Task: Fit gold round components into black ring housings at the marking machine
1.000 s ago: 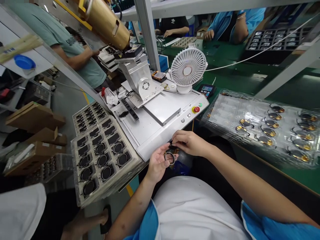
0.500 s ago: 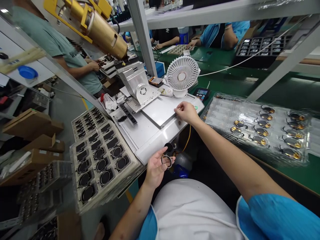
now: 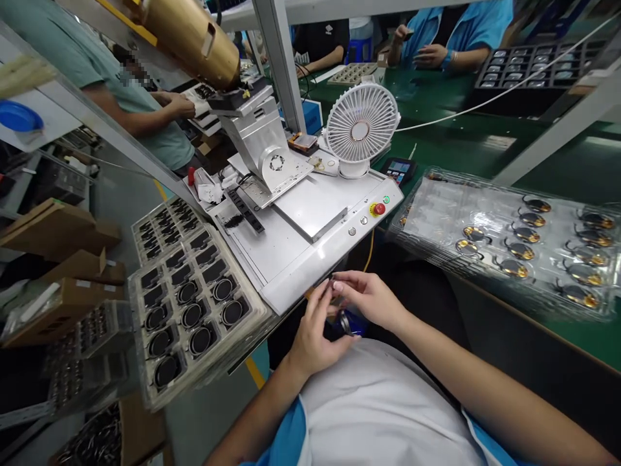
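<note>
Head view: the left hand [image 3: 314, 331] and right hand [image 3: 369, 299] sit close together, fingertips narrowly pinching a small dark piece [image 3: 332, 283]. A dark ring [image 3: 345, 322] shows just below them. A tray of black ringed parts [image 3: 194, 304] lies left of the hands, and a clear tray of gold-and-black parts [image 3: 509, 249] lies to their right.

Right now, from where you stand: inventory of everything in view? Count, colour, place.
benchtop machine: one, white and silver, centre
desk fan: one, white, machine's far corner
gold cylinder: one, gold, upper left
clear tray of black parts: one, left of machine
clear tray of gold parts: one, right of machine
cardboard boxes: several, brown, far left
co-workers: three, beyond the bench
small dark part: one, black, between the fingertips
left hand: one, below machine's front edge
right hand: one, beside left hand
</note>
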{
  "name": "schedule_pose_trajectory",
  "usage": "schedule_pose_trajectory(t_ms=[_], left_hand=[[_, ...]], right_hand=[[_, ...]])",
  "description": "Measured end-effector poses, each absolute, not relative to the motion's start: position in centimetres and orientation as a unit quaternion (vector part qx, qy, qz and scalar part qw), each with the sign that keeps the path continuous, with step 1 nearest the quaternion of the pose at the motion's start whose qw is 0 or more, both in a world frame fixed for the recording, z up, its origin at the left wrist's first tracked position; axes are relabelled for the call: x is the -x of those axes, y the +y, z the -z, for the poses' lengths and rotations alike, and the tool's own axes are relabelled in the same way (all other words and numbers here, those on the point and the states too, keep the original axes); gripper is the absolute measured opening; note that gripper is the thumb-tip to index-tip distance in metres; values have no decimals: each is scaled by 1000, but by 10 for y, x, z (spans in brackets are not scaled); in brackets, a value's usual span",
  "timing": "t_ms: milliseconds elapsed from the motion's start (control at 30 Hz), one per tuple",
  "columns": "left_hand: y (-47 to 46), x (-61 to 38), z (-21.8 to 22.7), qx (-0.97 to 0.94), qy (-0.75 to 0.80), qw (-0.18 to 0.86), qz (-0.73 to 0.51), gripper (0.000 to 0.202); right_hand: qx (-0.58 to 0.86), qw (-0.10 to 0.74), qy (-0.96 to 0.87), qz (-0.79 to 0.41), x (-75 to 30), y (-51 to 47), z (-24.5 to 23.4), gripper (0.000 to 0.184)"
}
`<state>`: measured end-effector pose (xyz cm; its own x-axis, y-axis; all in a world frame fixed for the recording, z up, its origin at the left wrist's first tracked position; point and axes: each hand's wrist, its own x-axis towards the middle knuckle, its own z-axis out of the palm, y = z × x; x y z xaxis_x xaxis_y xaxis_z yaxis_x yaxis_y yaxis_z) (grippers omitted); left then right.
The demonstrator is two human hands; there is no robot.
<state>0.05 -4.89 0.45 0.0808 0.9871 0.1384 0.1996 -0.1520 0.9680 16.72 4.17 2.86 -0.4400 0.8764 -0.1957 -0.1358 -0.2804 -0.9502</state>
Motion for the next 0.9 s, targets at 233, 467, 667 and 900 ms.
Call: schedule_pose_trajectory(t_ms=[233, 467, 667, 900], left_hand=[[-42, -9, -8, -606, 452, 471, -455, 87], [-43, 2, -7, -598, 425, 475, -485, 90], [-40, 7, -13, -680, 443, 424, -402, 73], [-38, 6, -1, -646, 382, 447, -487, 83]], right_hand=[[384, 413, -408, -719, -172, 44, -35, 38], [400, 371, -423, -724, -178, 42, -38, 37], [392, 337, -420, -746, -184, 45, -35, 40], [397, 373, -392, -741, -183, 39, -37, 45]])
